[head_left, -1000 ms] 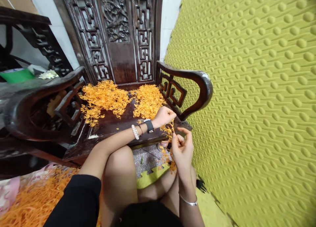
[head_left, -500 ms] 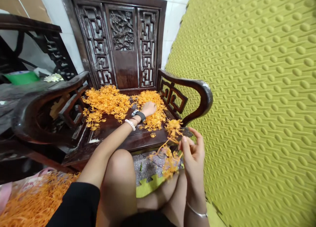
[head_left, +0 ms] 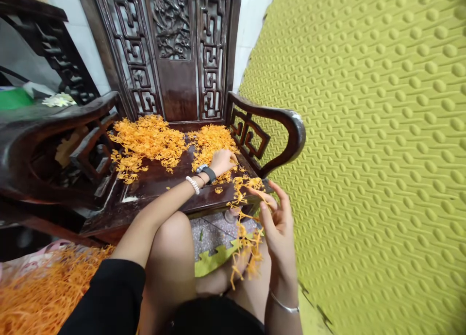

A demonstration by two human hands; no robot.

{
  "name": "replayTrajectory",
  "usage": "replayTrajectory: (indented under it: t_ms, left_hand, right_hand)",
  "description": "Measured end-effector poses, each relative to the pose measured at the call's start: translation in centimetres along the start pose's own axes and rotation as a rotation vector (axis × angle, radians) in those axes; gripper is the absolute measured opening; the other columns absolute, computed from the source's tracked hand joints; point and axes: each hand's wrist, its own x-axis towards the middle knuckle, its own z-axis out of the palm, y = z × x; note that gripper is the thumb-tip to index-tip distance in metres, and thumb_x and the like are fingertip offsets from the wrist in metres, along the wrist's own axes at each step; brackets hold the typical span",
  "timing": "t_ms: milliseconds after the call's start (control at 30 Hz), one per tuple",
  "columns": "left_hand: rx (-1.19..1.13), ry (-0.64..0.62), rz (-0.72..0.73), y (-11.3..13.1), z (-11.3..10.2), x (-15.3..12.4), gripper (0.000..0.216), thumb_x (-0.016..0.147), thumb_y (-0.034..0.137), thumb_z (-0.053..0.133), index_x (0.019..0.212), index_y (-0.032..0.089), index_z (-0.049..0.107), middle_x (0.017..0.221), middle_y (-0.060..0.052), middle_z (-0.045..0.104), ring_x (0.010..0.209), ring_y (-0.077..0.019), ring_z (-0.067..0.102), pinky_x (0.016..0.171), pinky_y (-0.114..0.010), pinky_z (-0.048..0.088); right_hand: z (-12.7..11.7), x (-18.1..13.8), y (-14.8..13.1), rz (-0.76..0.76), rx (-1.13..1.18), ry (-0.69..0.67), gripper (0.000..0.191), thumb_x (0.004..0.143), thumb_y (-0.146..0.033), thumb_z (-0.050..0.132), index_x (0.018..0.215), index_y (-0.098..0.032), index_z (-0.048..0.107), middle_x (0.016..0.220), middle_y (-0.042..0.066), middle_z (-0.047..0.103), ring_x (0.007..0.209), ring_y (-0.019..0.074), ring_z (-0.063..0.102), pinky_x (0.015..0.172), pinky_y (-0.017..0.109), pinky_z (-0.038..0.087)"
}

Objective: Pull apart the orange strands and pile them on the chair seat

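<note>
Left hand: the left hand [head_left: 223, 161] reaches across to the right part of the seat and rests, fingers curled down, on the near edge of the right heap of small orange plastic flower pieces [head_left: 211, 142]; whether it pinches a piece cannot be told. A black watch and a white bead bracelet sit on its wrist.
Right hand: the right hand [head_left: 278, 223] is raised just off the near right corner of the seat, thumb and fingertips [head_left: 262, 197] closed on a branching strand of orange plastic flowers [head_left: 244, 228].
Strand: from the pinch its top lies over the near seat edge, and the rest hangs down over the person's knees, loose and tangled.
Hands together or apart: apart, the left farther and to the left, the right nearer; the strand does not reach the left hand.
Chair: a dark carved wooden armchair [head_left: 174, 58] faces the person, its curved right armrest [head_left: 287, 126] just beyond the right hand.
Seat: a second, wider heap of orange flower pieces [head_left: 145, 142] lies on the far left part of the seat, with bare dark wood near it.
Right side: a yellow-green embossed foam mat [head_left: 382, 155] fills the right of the view.
Near left: a mass of thin orange plastic strips [head_left: 40, 296] lies low by the person's black sleeve.
Far left: a white flower cluster [head_left: 58, 101] lies on a dark tabletop beside the chair.
</note>
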Motion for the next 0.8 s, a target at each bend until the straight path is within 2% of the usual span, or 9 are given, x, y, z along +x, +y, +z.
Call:
replayTrajectory:
  t_ms: [100,200,267,400,467,667,800]
  left_hand:
    - [0.011,0.02,0.032,-0.2,0.6,-0.3,0.023,0.081,0.033,0.064,0.101,0.021,0.071,0.12,-0.007,0.064,0.114,-0.0244,0.054,0.101,-0.036,0.039]
    - [0.037,0.01,0.018,-0.6,1.3,-0.5,0.031,0.088,0.038,0.053,0.106,0.018,0.068,0.137,-0.011,0.051,0.127,-0.0276,0.043,0.107,-0.042,0.033]
    - [0.058,-0.013,-0.008,-0.9,1.6,-0.5,0.035,0.091,0.038,0.047,0.11,0.015,0.065,0.136,-0.015,0.051,0.127,-0.0305,0.043,0.107,-0.047,0.03]
    - [0.086,-0.054,-0.063,-1.4,2.0,-0.5,0.038,0.092,0.034,0.042,0.113,0.007,0.06,0.112,-0.02,0.064,0.111,-0.0306,0.056,0.104,-0.051,0.031]
    - [0.092,-0.053,-0.082,-1.7,2.0,-0.6,0.043,0.091,0.036,0.045,0.116,0.004,0.057,0.106,-0.021,0.066,0.109,-0.0311,0.057,0.104,-0.051,0.03]
    - [0.058,0.003,-0.044,-1.8,1.4,-0.9,0.033,0.09,0.034,0.049,0.104,0.01,0.065,0.123,-0.019,0.058,0.123,-0.0333,0.045,0.107,-0.049,0.027]
    - [-0.037,0.049,0.024,0.2,0.1,-1.3,0.038,0.093,0.041,0.042,0.106,0.014,0.065,0.125,-0.012,0.058,0.119,-0.0247,0.049,0.104,-0.037,0.034]
  right_hand:
    - [0.0,-0.3,0.3,-0.004,0.02,-0.021,0.047,0.09,-0.027,0.052,0.134,-0.026,0.038,0.123,0.009,0.06,0.081,0.0137,0.063,0.078,0.031,0.053]
    - [0.0,-0.3,0.8,0.01,0.001,-0.008,0.042,0.09,-0.026,0.05,0.131,-0.027,0.042,0.127,0.008,0.059,0.082,0.0133,0.062,0.079,0.03,0.051]
    - [0.0,-0.4,1.0,0.019,-0.018,0.008,0.041,0.091,-0.026,0.049,0.131,-0.027,0.042,0.127,0.008,0.06,0.081,0.0137,0.062,0.076,0.03,0.051]
    - [-0.1,-0.4,1.5,0.038,-0.058,0.03,0.039,0.09,-0.027,0.049,0.129,-0.027,0.045,0.125,0.008,0.062,0.07,0.0127,0.06,0.061,0.027,0.049]
    - [-0.1,-0.5,1.8,0.042,-0.061,0.044,0.038,0.089,-0.027,0.049,0.127,-0.026,0.047,0.123,0.008,0.062,0.068,0.0126,0.059,0.056,0.026,0.047]
    - [-0.4,-0.5,2.3,0.041,-0.059,0.101,0.034,0.089,-0.027,0.049,0.123,-0.025,0.052,0.119,0.009,0.064,0.071,0.0131,0.059,0.053,0.025,0.043]
    - [-0.4,-0.5,2.6,0.048,-0.069,0.123,0.035,0.09,-0.028,0.048,0.124,-0.025,0.049,0.119,0.009,0.063,0.072,0.0138,0.059,0.051,0.025,0.042]
